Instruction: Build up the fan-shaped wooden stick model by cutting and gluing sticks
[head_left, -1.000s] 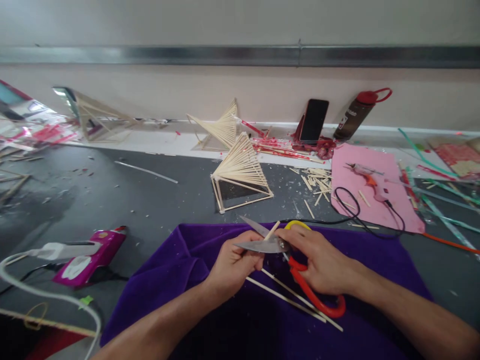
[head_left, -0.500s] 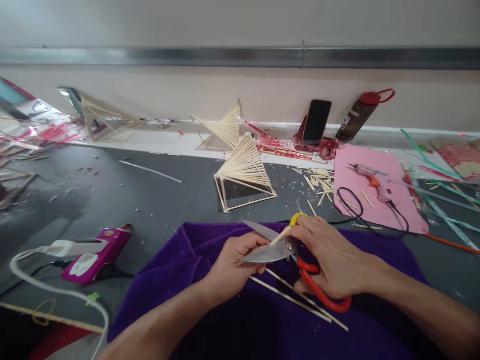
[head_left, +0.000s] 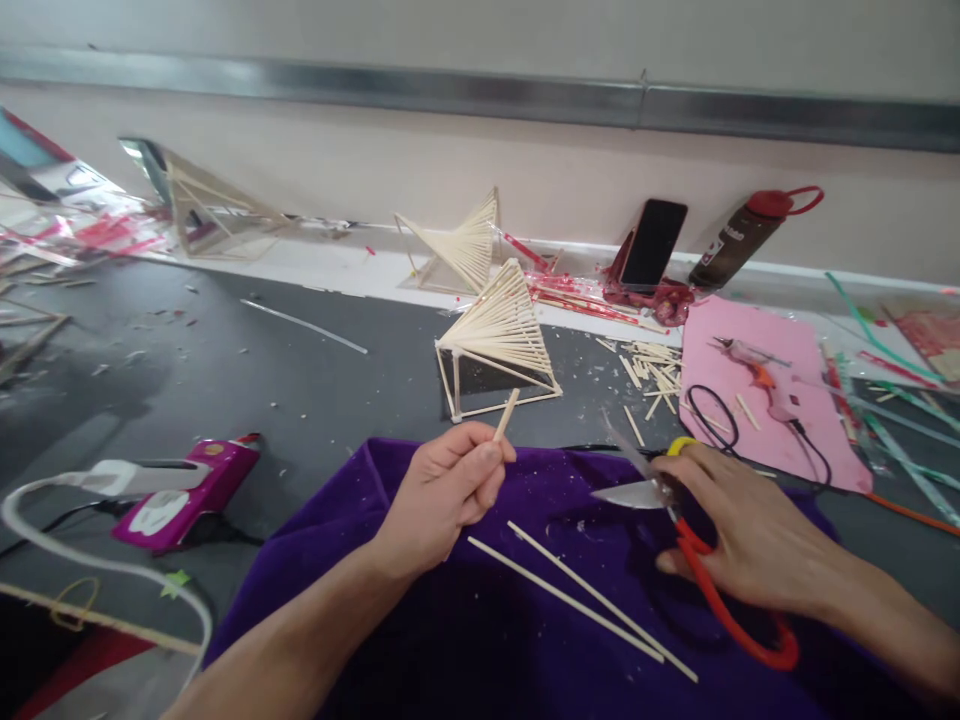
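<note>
My left hand pinches a short wooden stick between thumb and fingers, its tip pointing up and right. My right hand lies over red-and-yellow-handled scissors, its fingers on the handles and the blades parted, pointing left. Both hands are above a purple cloth. Two long thin sticks lie on the cloth between my hands. A fan-shaped stick model stands just beyond the cloth.
A pink glue gun with a white cable lies at left. On a pink mat at right lies another glue gun with a black cord. A phone, a bottle, cut sticks and more stick models line the wall.
My hands have moved apart. The left hand lifted a short stick away from the blades, and the right hand carried the scissors to the right.
</note>
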